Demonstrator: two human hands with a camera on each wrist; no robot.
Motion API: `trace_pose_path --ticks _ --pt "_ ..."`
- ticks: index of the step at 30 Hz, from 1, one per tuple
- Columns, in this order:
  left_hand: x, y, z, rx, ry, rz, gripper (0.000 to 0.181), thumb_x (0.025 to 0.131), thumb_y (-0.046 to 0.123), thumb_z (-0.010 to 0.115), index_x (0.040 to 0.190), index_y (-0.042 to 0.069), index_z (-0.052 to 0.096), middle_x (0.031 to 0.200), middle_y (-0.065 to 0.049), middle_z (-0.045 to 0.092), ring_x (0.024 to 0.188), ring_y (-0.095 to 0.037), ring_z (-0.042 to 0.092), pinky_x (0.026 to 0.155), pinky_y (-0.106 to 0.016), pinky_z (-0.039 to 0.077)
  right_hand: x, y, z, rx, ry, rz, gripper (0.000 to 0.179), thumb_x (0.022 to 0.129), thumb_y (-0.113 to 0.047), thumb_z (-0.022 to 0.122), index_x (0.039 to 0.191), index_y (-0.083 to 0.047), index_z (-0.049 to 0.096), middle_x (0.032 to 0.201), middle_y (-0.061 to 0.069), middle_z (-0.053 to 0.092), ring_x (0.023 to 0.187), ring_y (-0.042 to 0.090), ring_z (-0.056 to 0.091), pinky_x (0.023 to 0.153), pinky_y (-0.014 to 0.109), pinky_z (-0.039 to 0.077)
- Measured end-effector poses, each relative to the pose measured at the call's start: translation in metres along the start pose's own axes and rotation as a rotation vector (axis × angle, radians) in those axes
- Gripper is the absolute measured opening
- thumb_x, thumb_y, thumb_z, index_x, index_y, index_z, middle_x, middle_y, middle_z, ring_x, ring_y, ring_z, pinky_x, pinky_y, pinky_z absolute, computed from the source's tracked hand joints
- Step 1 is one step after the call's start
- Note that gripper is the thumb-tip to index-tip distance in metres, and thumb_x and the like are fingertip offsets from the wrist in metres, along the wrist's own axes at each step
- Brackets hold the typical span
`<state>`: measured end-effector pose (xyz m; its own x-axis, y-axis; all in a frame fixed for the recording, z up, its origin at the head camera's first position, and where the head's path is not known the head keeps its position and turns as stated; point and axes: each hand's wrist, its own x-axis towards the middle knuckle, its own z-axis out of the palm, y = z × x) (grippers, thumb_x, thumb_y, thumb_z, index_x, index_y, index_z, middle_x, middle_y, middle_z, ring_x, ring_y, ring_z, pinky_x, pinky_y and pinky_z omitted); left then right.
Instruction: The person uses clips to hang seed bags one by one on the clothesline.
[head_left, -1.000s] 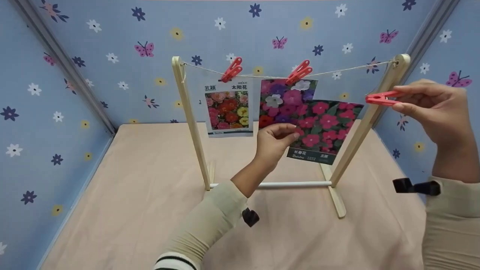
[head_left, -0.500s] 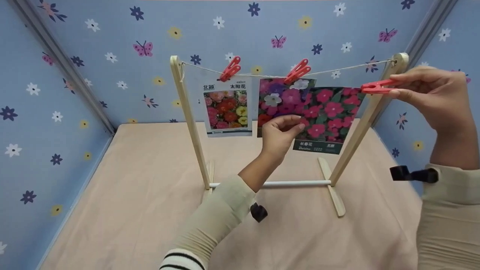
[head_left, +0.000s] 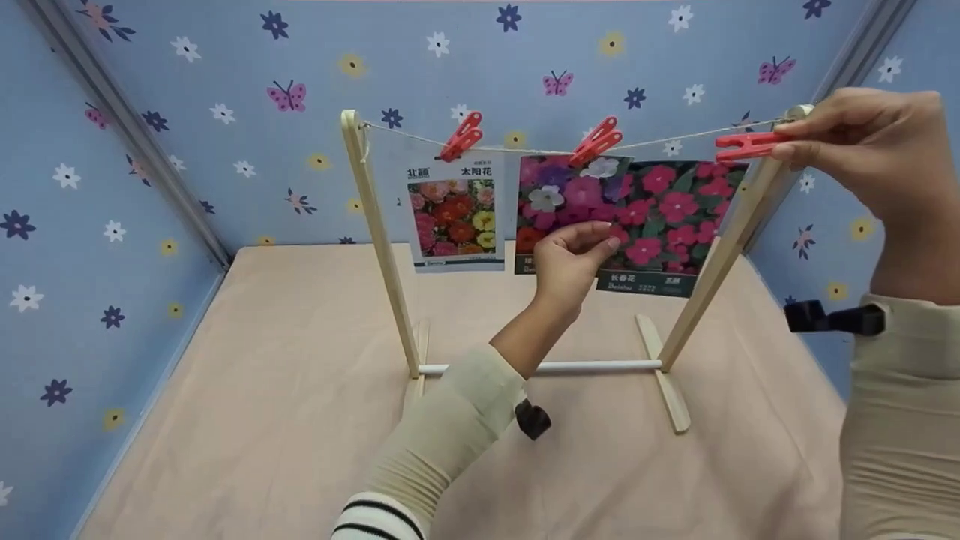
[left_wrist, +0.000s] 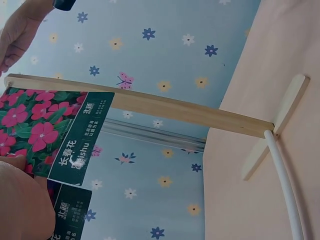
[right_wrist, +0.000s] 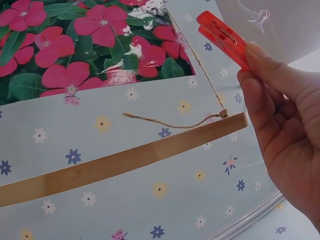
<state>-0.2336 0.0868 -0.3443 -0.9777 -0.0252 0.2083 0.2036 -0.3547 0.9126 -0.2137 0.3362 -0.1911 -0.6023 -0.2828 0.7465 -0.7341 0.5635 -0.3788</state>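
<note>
My left hand (head_left: 570, 259) pinches the left edge of a seed packet (head_left: 671, 217) printed with pink-red flowers. The packet hangs upright just below the string (head_left: 675, 139), overlapping a packet of mixed purple and pink flowers (head_left: 559, 199). Between thumb and fingers, my right hand (head_left: 874, 150) pinches a red clothespin (right_wrist: 225, 37) by its handles, near the string's right end. In the head view the clothespin's tips point left and stand apart, above the packet's right top corner. Fingers of the left hand behind the packet are partly hidden.
The string runs between two wooden posts (head_left: 382, 247) joined low down by a white rod (head_left: 600, 367). Red clothespins (head_left: 596, 141) hold the purple packet and a white-bordered packet (head_left: 454, 217) on it. Flowered panels surround the pink cloth (head_left: 300, 360).
My left hand has raised the pink-red packet up and to the right, bringing its top near the string. My right hand has lifted the clothespin up to string height.
</note>
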Motion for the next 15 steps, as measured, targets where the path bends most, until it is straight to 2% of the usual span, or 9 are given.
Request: trace_pose_path --ticks 8,12,15 --pt "0.000 -0.008 0.002 0.020 -0.010 0.081 0.015 0.079 -0.004 0.077 0.094 -0.003 0.075 0.085 -0.006 0.073 0.078 -0.012 0.066 0.072 -0.026 0.057 0.015 -0.011 -0.002 -0.070 -0.017 -0.030 0.008 0.082 0.016 0.068 0.090 0.015 0.071 0.082 -0.015 0.064 0.061 0.006 0.049 0.067 0.009 0.048" --pt "0.001 -0.011 0.004 0.020 0.000 0.103 0.015 0.079 -0.004 0.078 0.094 -0.003 0.075 0.085 -0.006 0.073 0.077 -0.011 0.065 0.071 -0.025 0.056 0.019 -0.014 -0.003 -0.089 -0.024 0.010 0.009 0.084 0.012 0.068 0.091 0.014 0.072 0.082 -0.016 0.062 0.063 0.005 0.049 0.068 0.008 0.047" --pt "0.002 -0.011 0.005 0.010 0.013 0.096 0.015 0.079 -0.004 0.077 0.094 -0.003 0.075 0.084 -0.006 0.073 0.078 -0.011 0.066 0.073 -0.026 0.057 0.021 -0.016 -0.003 -0.098 -0.025 0.041 0.009 0.085 0.009 0.069 0.092 0.013 0.072 0.081 -0.016 0.061 0.064 0.005 0.049 0.069 0.008 0.047"
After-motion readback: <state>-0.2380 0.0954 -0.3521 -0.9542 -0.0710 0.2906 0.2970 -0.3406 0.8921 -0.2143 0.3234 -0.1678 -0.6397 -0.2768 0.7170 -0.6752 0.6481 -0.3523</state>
